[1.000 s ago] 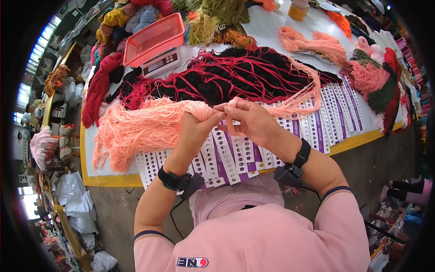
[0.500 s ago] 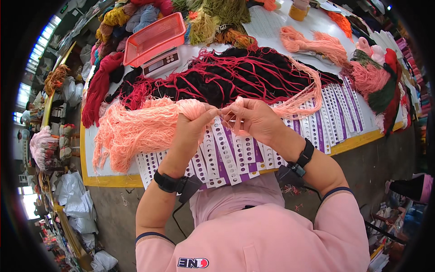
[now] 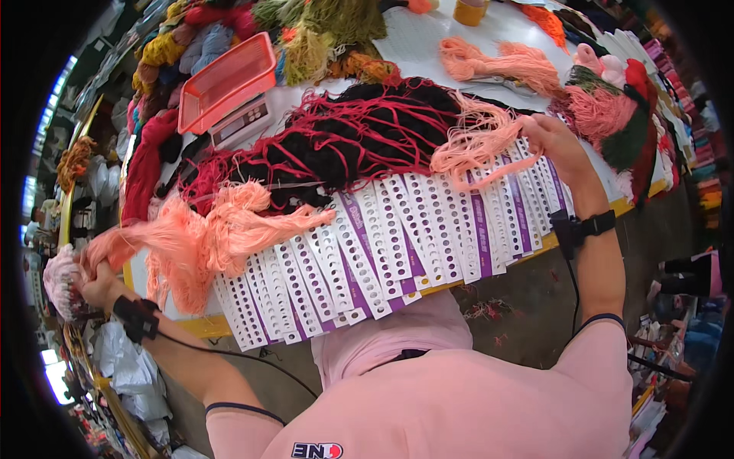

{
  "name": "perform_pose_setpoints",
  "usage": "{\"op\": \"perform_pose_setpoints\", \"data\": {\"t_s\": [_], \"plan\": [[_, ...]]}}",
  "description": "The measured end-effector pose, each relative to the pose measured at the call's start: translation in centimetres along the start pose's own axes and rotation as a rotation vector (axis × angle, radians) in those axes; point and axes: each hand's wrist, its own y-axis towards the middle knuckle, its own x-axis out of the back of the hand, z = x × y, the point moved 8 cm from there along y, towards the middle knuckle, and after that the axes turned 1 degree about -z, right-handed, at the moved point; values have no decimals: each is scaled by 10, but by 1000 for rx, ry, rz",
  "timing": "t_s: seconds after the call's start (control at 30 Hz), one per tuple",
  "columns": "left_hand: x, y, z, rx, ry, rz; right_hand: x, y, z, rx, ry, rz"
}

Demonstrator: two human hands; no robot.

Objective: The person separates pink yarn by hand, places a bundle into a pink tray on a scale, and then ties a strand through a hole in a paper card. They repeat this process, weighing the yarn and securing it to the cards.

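Note:
Out past the table's left edge, my left hand (image 3: 98, 286) is closed on a peach yarn bundle (image 3: 177, 243), whose strands stretch back over the table corner. At the right, my right hand (image 3: 556, 145) pinches the end of a peach yarn skein (image 3: 478, 145), which hangs in loose loops over the cards. Black yarn with red ties (image 3: 367, 130) lies in a long heap between the hands. Below it, overlapping white and purple cards with punched holes (image 3: 382, 237) line the near edge.
A red plastic basket (image 3: 229, 84) sits on a small scale (image 3: 243, 122) at the far left. More peach yarn (image 3: 505, 65) lies at the far right, near pink and green yarn (image 3: 612, 115). The table has a yellow edge (image 3: 206, 327).
My hands were together at the middle over the peach yarn; now they are wide apart. The left has pulled its bundle left, and the right has moved right with the skein's end.

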Motion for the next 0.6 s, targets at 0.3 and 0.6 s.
{"op": "perform_pose_setpoints", "data": {"t_s": [0.3, 0.6], "plan": [[-98, -392, 271, 1124, 300, 687, -324, -41, 71, 1312, -879, -114], [-10, -285, 256, 949, 935, 756, -77, 48, 39, 213, 454, -41]]}}
